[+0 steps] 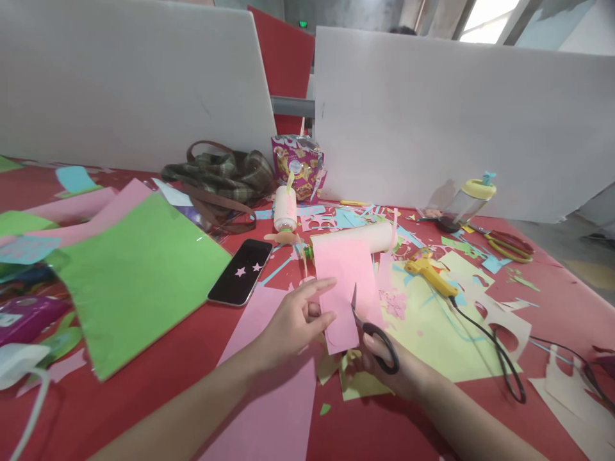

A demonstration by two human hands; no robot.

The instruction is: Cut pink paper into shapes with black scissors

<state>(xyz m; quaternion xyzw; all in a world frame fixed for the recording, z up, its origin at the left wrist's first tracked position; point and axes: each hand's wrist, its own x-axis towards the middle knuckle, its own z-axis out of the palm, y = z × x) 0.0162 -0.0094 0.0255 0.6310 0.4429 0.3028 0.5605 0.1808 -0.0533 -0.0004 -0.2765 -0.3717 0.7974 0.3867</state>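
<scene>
Pink paper (339, 307), a folded or layered strip, is held up by my left hand (293, 320), its thumb and fingers pinching the left edge. My right hand (391, 365) grips black-handled scissors (382, 339), fingers in the loops. The scissor blades lie at the right part of the pink paper, one blade tip showing over it. Beyond the paper lies a cream roll (379, 237). Under my hands are yellow-green paper pieces (362, 382) and a long pink sheet (273, 410) flat on the red table.
A phone (241, 272) with two pink stars and a green sheet (144, 275) lie left. A yellow glue gun (432, 272) with a black cord lies right, near a jar (466, 205) and pliers (509, 246). Behind are a snack bag (298, 163), a plaid bag (230, 173) and white panels.
</scene>
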